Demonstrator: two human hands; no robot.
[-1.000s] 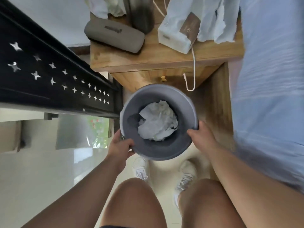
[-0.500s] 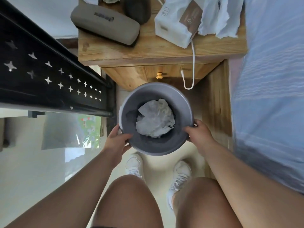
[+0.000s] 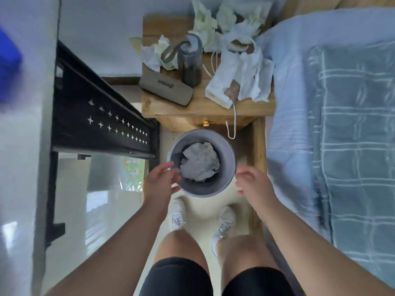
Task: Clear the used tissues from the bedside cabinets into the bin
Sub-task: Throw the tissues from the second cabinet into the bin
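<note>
Used tissues (image 3: 205,24) lie in a messy heap on the far part of the cabinet (image 3: 205,108). A few more sit on its far left corner, and some hang over its right side. The grey bin (image 3: 203,189) stands on the floor (image 3: 205,202), just near of the cabinet. A white wad (image 3: 199,163) of crumpled tissue is inside it.

Your left hand (image 3: 161,182) is by the bin's left rim. Its fingers are spread loose and it holds nothing. The picture is blurry there, so you cannot tell if the fingers touch the rim. Your right hand (image 3: 253,184) is just right of the bin, a little apart from it, with fingers softly bent and nothing in them.

A dark bottle (image 3: 191,60) stands in the middle of the cabinet. A grey case (image 3: 165,90) lies near left of it, and a white pack (image 3: 222,89) lies to its right. A white cord (image 3: 234,122) hangs down off the near edge. The blue bed (image 3: 331,103) is on the right. Your white shoes (image 3: 178,214) stand near of the bin.
</note>
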